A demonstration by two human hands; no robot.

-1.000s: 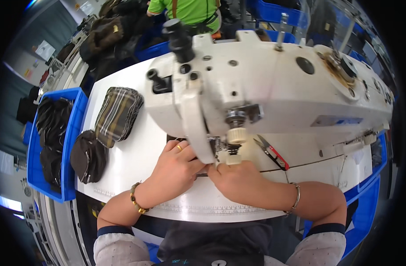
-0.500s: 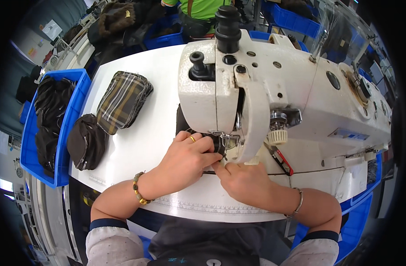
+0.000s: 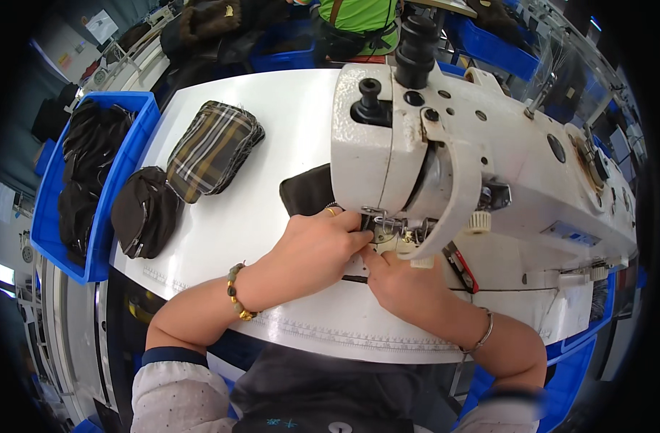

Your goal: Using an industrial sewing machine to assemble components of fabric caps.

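Note:
At the white sewing machine (image 3: 373,137), my left hand (image 3: 319,245) is closed on a dark fabric piece (image 3: 307,190) with a zipper edge. Its fingertips press close to the presser foot (image 3: 385,221), and part of the fabric extends beyond the knuckles. Bent fingers of my right hand (image 3: 409,285) meet the left fingertips just in front of the needle area. Whatever lies between the right fingers is hidden. A plaid pouch (image 3: 214,151) and a round black zippered pouch (image 3: 145,212) lie on the table to the left.
A blue bin (image 3: 96,267) of black pouches stands along the table's left edge. Red-and-black thread snips (image 3: 460,268) lie right of the needle area, under the machine arm. A person in a green top (image 3: 359,25) sits beyond the table, near more blue bins.
The view has shifted, so the machine sits farther right in the picture. More of the dark fabric now shows behind my left hand. Both hands stay together at the presser foot.

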